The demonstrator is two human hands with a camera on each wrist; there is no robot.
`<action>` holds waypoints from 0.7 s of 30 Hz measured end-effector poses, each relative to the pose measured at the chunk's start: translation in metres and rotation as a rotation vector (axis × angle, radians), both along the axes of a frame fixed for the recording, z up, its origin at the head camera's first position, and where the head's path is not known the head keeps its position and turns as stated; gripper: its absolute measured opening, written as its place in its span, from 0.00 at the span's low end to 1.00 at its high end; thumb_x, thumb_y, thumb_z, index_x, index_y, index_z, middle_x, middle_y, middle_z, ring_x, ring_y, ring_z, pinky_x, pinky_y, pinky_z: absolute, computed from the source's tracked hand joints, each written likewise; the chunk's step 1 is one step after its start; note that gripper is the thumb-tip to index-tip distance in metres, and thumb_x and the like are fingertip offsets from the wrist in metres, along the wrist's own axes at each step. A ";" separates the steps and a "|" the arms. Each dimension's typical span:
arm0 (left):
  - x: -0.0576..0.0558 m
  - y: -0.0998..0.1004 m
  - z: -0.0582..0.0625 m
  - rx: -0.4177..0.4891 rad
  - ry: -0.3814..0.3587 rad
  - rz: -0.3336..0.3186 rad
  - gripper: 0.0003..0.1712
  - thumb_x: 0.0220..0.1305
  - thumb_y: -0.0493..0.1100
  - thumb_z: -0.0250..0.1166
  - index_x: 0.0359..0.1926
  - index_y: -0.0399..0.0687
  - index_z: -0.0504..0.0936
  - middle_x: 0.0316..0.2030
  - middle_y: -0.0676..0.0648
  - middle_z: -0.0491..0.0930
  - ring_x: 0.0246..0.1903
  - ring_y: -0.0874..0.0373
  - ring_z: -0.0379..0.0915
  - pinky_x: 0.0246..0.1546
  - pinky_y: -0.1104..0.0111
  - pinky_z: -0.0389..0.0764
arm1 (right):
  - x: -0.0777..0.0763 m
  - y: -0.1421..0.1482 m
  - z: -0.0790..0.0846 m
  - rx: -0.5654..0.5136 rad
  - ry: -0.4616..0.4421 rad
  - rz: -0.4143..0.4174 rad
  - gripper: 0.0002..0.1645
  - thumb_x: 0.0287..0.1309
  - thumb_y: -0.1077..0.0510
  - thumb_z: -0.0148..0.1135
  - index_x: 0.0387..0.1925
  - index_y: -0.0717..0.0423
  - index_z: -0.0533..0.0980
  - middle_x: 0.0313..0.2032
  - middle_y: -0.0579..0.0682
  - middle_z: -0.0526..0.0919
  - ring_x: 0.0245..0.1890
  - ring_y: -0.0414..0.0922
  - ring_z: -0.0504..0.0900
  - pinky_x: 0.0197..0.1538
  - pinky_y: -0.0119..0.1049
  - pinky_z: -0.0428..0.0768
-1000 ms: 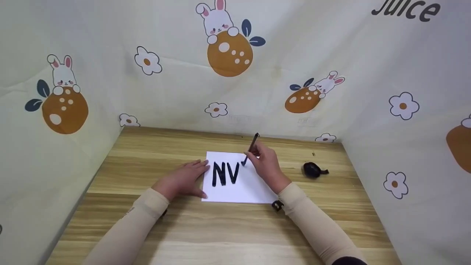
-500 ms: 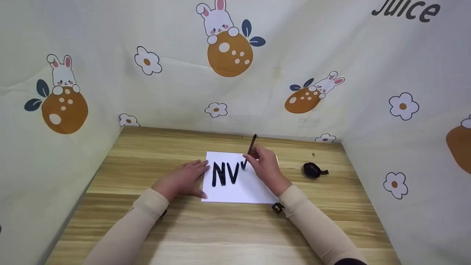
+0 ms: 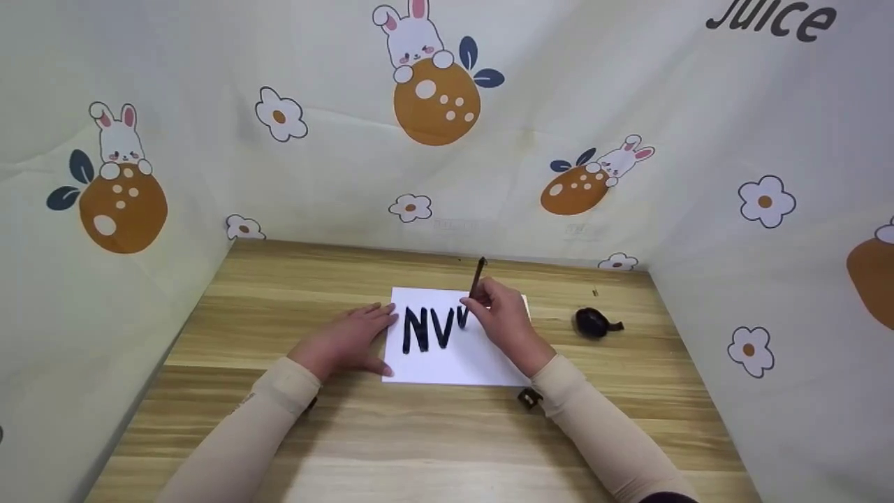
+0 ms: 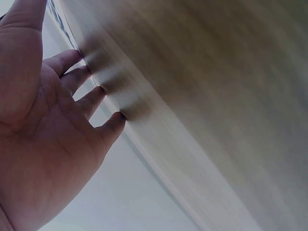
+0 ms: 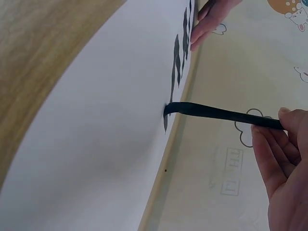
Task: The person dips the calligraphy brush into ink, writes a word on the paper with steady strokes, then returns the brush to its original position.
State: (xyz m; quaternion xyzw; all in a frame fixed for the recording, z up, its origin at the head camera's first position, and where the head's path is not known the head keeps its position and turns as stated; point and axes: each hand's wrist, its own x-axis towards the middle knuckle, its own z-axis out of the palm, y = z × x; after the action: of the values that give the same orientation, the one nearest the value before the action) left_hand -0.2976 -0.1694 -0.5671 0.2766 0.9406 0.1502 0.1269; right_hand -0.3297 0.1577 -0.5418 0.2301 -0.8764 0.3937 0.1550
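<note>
On the wooden table lies a white sheet of paper with thick black strokes that look like N and V. A shorter black stroke stands to their right. My right hand pinches a slim black paintbrush, its handle end leaning up and away. In the right wrist view the dark tip of the brush bends against the paper on that stroke. In the head view my own hand partly covers the tip. My left hand rests at the paper's left edge, its fingers extended; fingertips touch down in the left wrist view.
A small black dish with a short handle stands on the table to the right of the paper. Patterned cloth walls enclose the table at the back and both sides. A tiny dark speck lies behind the dish.
My right hand and the brush have shifted slightly toward me. The stroke right of the V has grown longer downward. My left hand and the dish have stayed put.
</note>
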 end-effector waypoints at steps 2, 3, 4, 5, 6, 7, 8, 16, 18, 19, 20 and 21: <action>0.000 0.000 0.000 0.006 0.002 -0.004 0.68 0.58 0.70 0.82 0.86 0.40 0.61 0.87 0.39 0.56 0.85 0.34 0.47 0.82 0.36 0.54 | 0.001 0.000 0.000 0.000 -0.012 0.006 0.08 0.70 0.58 0.77 0.41 0.54 0.83 0.36 0.46 0.90 0.36 0.39 0.88 0.42 0.36 0.90; 0.000 0.000 0.000 0.012 0.005 -0.010 0.68 0.58 0.69 0.82 0.86 0.38 0.61 0.86 0.38 0.56 0.85 0.33 0.48 0.82 0.36 0.54 | 0.002 0.000 0.001 0.001 -0.014 0.009 0.08 0.70 0.58 0.77 0.41 0.54 0.83 0.36 0.46 0.90 0.36 0.39 0.88 0.43 0.37 0.90; 0.000 0.000 0.000 0.017 0.009 -0.014 0.68 0.58 0.69 0.82 0.86 0.37 0.62 0.86 0.37 0.56 0.85 0.33 0.48 0.82 0.36 0.54 | 0.003 0.000 0.001 0.002 -0.016 0.011 0.08 0.70 0.58 0.77 0.41 0.54 0.83 0.36 0.45 0.90 0.36 0.39 0.88 0.43 0.36 0.90; -0.001 0.000 0.000 0.018 0.011 -0.018 0.68 0.58 0.69 0.82 0.85 0.36 0.62 0.86 0.36 0.56 0.85 0.32 0.48 0.82 0.36 0.54 | 0.003 0.001 0.002 0.003 -0.016 0.013 0.08 0.70 0.57 0.77 0.41 0.54 0.83 0.36 0.45 0.90 0.37 0.39 0.88 0.43 0.37 0.90; -0.001 -0.001 0.000 0.021 0.015 -0.023 0.68 0.58 0.68 0.82 0.85 0.35 0.62 0.86 0.35 0.57 0.85 0.32 0.49 0.82 0.36 0.54 | 0.004 0.001 0.002 0.005 -0.018 0.014 0.08 0.70 0.57 0.77 0.41 0.54 0.83 0.36 0.45 0.90 0.37 0.39 0.88 0.44 0.37 0.90; -0.001 -0.001 0.001 0.024 0.020 -0.029 0.68 0.58 0.68 0.82 0.85 0.34 0.62 0.85 0.34 0.57 0.84 0.31 0.49 0.82 0.36 0.54 | 0.005 0.001 0.003 0.008 -0.021 0.013 0.09 0.70 0.57 0.78 0.41 0.54 0.83 0.36 0.45 0.91 0.37 0.39 0.88 0.44 0.37 0.90; -0.001 -0.001 0.000 0.024 0.025 -0.034 0.68 0.58 0.68 0.82 0.85 0.33 0.62 0.85 0.34 0.57 0.84 0.30 0.49 0.83 0.37 0.54 | 0.005 0.001 0.003 0.010 -0.022 0.015 0.09 0.70 0.57 0.78 0.41 0.55 0.83 0.36 0.46 0.91 0.37 0.39 0.88 0.44 0.37 0.90; -0.002 -0.001 0.000 0.009 0.011 -0.025 0.68 0.59 0.70 0.81 0.86 0.37 0.61 0.86 0.36 0.56 0.85 0.32 0.47 0.82 0.36 0.55 | 0.009 0.001 0.007 -0.015 -0.066 0.055 0.08 0.71 0.58 0.77 0.42 0.55 0.83 0.36 0.45 0.91 0.38 0.40 0.89 0.44 0.37 0.91; -0.002 0.000 -0.001 0.006 0.004 -0.020 0.69 0.59 0.70 0.81 0.86 0.38 0.61 0.87 0.38 0.56 0.85 0.33 0.46 0.82 0.36 0.55 | 0.010 0.002 0.007 -0.018 -0.072 0.062 0.08 0.71 0.57 0.77 0.41 0.53 0.83 0.36 0.45 0.91 0.37 0.39 0.89 0.44 0.38 0.91; -0.003 0.000 -0.001 0.003 0.001 -0.018 0.69 0.59 0.71 0.81 0.87 0.39 0.60 0.87 0.38 0.55 0.86 0.34 0.46 0.82 0.36 0.54 | 0.011 0.002 0.007 -0.018 -0.073 0.064 0.08 0.71 0.57 0.77 0.41 0.53 0.83 0.36 0.44 0.91 0.37 0.39 0.89 0.43 0.38 0.90; -0.003 0.000 -0.002 0.000 -0.002 -0.016 0.69 0.59 0.71 0.81 0.87 0.39 0.60 0.87 0.39 0.55 0.86 0.34 0.46 0.82 0.36 0.54 | 0.012 0.002 0.007 -0.017 -0.072 0.065 0.08 0.71 0.57 0.77 0.41 0.52 0.83 0.35 0.44 0.90 0.36 0.39 0.88 0.42 0.38 0.90; -0.003 0.000 -0.002 -0.004 -0.005 -0.014 0.69 0.59 0.71 0.80 0.87 0.40 0.60 0.87 0.40 0.55 0.86 0.35 0.45 0.83 0.36 0.54 | 0.012 0.003 0.007 -0.019 -0.073 0.066 0.08 0.71 0.56 0.77 0.41 0.52 0.83 0.35 0.44 0.90 0.36 0.39 0.88 0.42 0.37 0.90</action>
State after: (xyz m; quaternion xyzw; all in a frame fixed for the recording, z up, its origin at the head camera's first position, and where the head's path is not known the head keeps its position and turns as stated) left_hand -0.3002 -0.1697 -0.5689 0.2827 0.9387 0.1479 0.1309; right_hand -0.3176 0.1604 -0.5351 0.2428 -0.8696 0.4150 0.1120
